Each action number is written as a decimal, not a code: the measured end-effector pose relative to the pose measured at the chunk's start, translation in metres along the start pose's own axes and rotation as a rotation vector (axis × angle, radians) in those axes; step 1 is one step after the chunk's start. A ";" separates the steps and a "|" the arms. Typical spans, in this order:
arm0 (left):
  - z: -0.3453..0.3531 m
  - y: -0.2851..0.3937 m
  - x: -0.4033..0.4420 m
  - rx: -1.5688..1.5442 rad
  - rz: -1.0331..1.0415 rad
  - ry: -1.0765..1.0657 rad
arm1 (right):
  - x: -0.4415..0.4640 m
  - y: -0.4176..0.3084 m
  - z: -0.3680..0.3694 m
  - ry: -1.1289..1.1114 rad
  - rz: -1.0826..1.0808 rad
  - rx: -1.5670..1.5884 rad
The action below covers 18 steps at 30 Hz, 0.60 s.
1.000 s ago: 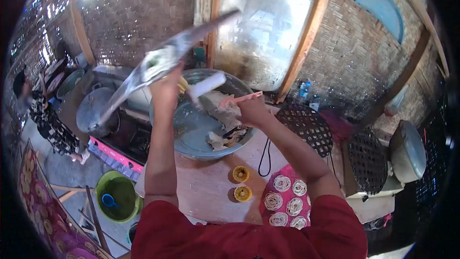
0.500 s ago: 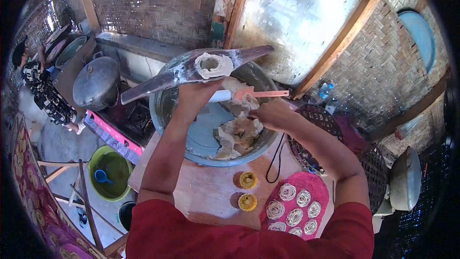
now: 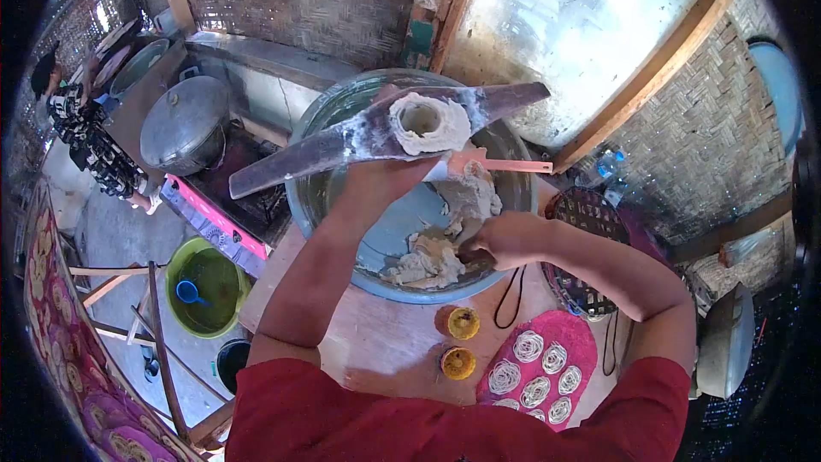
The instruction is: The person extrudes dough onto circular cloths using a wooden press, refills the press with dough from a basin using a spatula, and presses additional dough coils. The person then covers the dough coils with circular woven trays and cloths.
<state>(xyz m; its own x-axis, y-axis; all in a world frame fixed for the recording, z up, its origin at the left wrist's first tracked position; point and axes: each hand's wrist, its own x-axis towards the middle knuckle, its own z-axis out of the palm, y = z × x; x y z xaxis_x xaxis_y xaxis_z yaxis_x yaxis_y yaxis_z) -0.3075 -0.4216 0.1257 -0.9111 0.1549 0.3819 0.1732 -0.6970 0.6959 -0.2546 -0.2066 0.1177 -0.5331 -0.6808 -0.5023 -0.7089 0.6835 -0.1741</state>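
Note:
My left hand (image 3: pixel 395 178) is closed under a long dark wooden bar (image 3: pixel 321 150), holding it tilted over a large basin (image 3: pixel 389 289). Pale dough (image 3: pixel 453 124) rings the round hole in the bar's middle. An orange spatula (image 3: pixel 513 165) shows just below the bar, smeared with dough. Inside the basin lies sticky, lumpy dough (image 3: pixel 425 261). My right hand (image 3: pixel 506 241) reaches into the basin at its right side, fingers curled into the dough and partly hidden.
On the table, a pink cloth (image 3: pixel 554 338) bears several coiled noodle-like rounds near two yellow ring-shaped pieces (image 3: pixel 458 363). Dark baskets (image 3: pixel 583 205) stand right. Left are a stove (image 3: pixel 218 216), a lidded pot (image 3: pixel 184 124), a green tub (image 3: pixel 203 325) and a person (image 3: pixel 90 137).
My right hand has moved down toward the near side of the basin, into the dough there. The wooden bar has shifted a little right in view, as has the whole scene.

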 end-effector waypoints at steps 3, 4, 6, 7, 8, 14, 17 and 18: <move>-0.003 0.000 0.000 -0.349 -0.167 -0.026 | -0.026 -0.017 -0.028 -0.087 0.116 0.016; -0.010 -0.008 -0.001 0.203 0.178 -0.080 | -0.035 -0.022 -0.037 -0.114 0.149 0.055; -0.015 -0.016 -0.004 0.749 0.535 -0.129 | -0.058 -0.021 -0.047 -0.061 0.110 0.044; -0.015 -0.018 -0.008 0.283 0.325 -0.228 | -0.070 -0.020 -0.050 -0.049 0.145 0.022; -0.015 -0.017 -0.010 0.546 0.445 -0.276 | -0.082 -0.022 -0.055 -0.035 0.180 0.002; -0.019 -0.042 -0.011 0.163 -0.033 -0.286 | -0.173 -0.049 -0.128 0.127 0.283 0.384; 0.016 -0.027 -0.038 0.054 0.241 -0.230 | -0.200 -0.056 -0.153 0.183 0.291 0.484; 0.024 -0.015 -0.036 0.054 0.251 -0.244 | -0.208 -0.057 -0.163 0.169 0.342 0.561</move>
<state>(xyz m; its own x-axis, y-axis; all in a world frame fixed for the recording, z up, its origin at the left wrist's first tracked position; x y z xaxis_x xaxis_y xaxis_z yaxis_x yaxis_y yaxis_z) -0.2688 -0.4001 0.1161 -0.7222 0.1506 0.6751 0.4061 -0.6978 0.5901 -0.1787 -0.1469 0.3698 -0.7818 -0.4027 -0.4760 -0.1648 0.8697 -0.4652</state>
